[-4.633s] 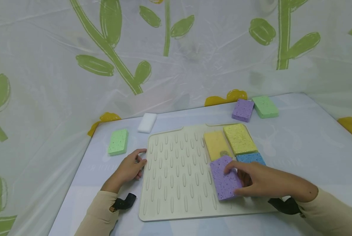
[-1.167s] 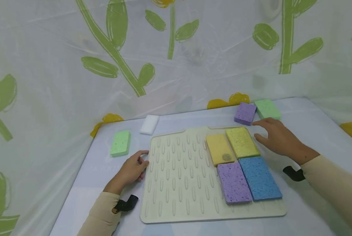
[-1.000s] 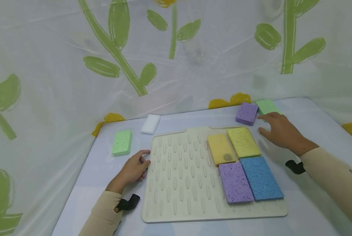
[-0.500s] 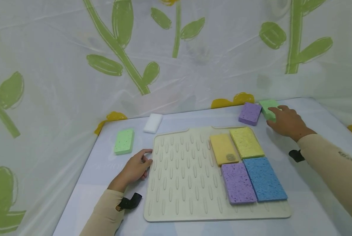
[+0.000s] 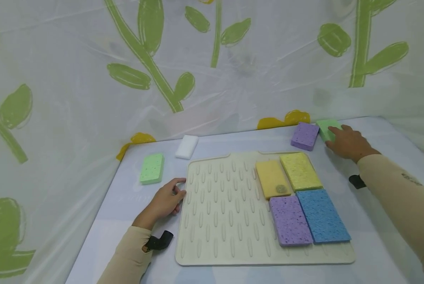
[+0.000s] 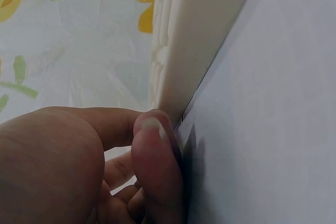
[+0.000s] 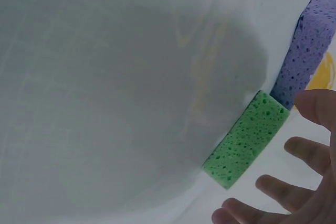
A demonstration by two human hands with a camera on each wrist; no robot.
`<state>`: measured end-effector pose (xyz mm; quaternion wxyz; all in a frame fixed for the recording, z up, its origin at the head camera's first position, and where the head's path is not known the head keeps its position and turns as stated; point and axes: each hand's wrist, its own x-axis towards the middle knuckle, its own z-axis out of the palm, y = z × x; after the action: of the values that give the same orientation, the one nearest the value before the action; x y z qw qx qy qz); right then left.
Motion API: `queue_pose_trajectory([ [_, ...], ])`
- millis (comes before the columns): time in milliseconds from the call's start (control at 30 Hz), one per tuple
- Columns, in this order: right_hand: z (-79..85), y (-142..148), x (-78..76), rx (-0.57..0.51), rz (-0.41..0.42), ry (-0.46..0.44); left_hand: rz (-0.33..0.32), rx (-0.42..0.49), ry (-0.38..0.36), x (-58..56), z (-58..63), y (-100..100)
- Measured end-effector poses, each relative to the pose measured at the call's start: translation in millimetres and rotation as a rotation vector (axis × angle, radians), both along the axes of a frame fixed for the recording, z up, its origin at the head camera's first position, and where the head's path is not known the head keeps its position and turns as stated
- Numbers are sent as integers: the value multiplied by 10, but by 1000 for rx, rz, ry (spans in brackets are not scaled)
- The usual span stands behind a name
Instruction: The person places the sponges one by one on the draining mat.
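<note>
At the back right of the table, my right hand (image 5: 350,142) reaches over a light green sponge (image 5: 326,128). The right wrist view shows its fingers (image 7: 286,192) spread above the green sponge (image 7: 247,139), holding nothing; contact cannot be told. A purple sponge (image 5: 305,136) lies just left of the green one. My left hand (image 5: 165,200) rests against the left edge of a cream ridged mat (image 5: 222,221), thumb and index fingertips at its side. On the mat's right part lie a pale yellow sponge (image 5: 271,176), a bright yellow one (image 5: 300,169), a purple one (image 5: 291,221) and a blue one (image 5: 323,215).
Left of the mat, another light green sponge (image 5: 152,169) lies on the table (image 5: 126,221). A white sponge (image 5: 187,146) lies behind the mat's back left corner. A white sheet (image 5: 279,79) with a leaf pattern hangs along the table's back edge.
My right hand has let go of the purple sponge, leaving it on the mat beside the blue one, then moved back right past the other purple sponge to the green one. My left hand stays put.
</note>
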<state>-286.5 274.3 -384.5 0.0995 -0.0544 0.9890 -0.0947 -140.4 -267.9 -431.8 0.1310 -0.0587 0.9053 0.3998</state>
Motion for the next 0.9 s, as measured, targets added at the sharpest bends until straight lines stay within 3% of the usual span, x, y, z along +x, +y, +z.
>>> queue_pose_trajectory([
  [433,-78,42,-63,-23,22,-54,-3,-9,-12,-7,11,3],
  [900,-64,4,-66,28,35,46,0,-7,-15,-17,17,0],
])
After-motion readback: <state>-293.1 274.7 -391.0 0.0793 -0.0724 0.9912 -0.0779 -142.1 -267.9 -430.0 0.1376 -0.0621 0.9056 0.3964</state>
